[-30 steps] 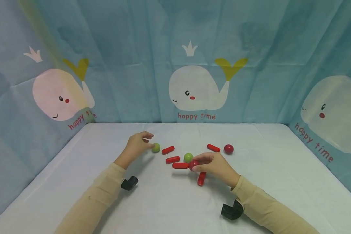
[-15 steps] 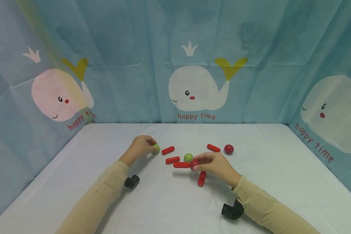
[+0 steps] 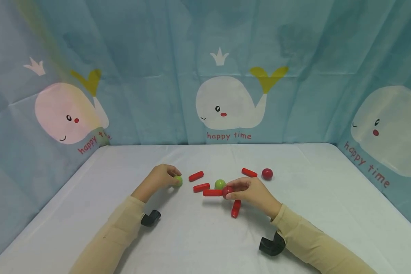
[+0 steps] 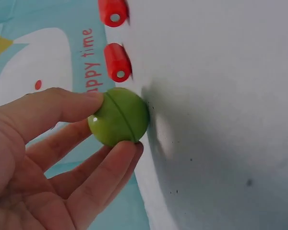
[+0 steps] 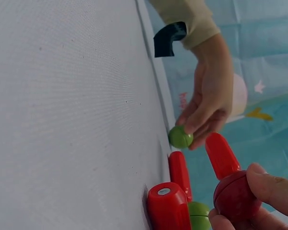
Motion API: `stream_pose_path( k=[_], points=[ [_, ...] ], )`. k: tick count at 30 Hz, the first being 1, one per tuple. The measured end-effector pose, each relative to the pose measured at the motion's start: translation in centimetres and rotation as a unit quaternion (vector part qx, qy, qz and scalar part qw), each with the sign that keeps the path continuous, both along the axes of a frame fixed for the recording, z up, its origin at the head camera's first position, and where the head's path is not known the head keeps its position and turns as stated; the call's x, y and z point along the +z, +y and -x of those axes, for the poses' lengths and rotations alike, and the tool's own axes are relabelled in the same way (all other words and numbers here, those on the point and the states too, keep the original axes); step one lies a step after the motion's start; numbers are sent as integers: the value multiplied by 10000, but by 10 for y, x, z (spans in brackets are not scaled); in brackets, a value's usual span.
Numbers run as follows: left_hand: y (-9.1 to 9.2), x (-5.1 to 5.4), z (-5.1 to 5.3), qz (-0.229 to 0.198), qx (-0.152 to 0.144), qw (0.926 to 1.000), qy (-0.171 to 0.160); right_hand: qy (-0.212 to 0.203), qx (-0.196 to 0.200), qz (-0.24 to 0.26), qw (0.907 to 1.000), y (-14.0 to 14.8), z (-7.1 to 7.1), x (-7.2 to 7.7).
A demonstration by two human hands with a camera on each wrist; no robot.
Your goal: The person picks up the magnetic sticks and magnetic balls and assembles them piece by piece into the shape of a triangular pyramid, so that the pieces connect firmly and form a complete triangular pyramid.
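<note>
Above the middle of the desk (image 3: 205, 243), the right hand (image 3: 251, 193) pinches a dark red ball (image 5: 236, 199), a red rod (image 3: 212, 193) sticking out of it toward the left edge. Closer to that edge, the left hand (image 3: 160, 177) grips a green ball (image 4: 119, 117) between thumb and fingers. Two loose rods (image 3: 201, 187) lie between the hands, near a second green ball (image 3: 220, 184). Another rod (image 3: 236, 208) lies on the near-edge side of the right hand; toward the far right corner, one more rod (image 3: 249, 172) sits beside a spare red ball (image 3: 267, 174). A whale-print curtain (image 3: 150, 102) hangs behind the far edge.
</note>
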State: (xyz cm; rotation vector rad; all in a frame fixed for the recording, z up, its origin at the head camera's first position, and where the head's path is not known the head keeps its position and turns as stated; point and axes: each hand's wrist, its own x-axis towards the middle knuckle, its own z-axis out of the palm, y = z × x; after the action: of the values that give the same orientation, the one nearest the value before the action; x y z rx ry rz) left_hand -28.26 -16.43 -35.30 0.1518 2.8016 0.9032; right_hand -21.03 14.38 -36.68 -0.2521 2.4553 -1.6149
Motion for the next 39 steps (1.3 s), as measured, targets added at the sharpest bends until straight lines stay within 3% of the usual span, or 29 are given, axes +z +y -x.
stream_pose_path(
  k=[8, 11, 17, 21, 24, 27, 39],
  points=[
    [-4, 6, -19, 63, -357, 9988, 326, -73, -8, 55, 10000, -1, 0, -1],
    [-3, 5, -23, 74, -281, 9989, 362, -135, -43, 47, 9999, 0, -1, 0],
    [-1, -1, -26, -51, -152, 9996, 241, -87, -63, 35, 9999, 4, -2, 1],
    [-6, 1, -25, -581, -111, 9982, -1, -13, -21, 79, 10000, 6, -1, 3],
    [-10, 3, -25, -1267, -264, 9912, -269, 47, -62, 55, 10000, 7, 1, 4],
    [-8, 1, -26, -1689, -516, 9830, -504, 93, -112, 43, 9999, 7, 2, 3],
    [13, -5, -33, -2431, -568, 9609, -1196, 59, -150, 30, 9999, 7, 1, 3]
  ],
)
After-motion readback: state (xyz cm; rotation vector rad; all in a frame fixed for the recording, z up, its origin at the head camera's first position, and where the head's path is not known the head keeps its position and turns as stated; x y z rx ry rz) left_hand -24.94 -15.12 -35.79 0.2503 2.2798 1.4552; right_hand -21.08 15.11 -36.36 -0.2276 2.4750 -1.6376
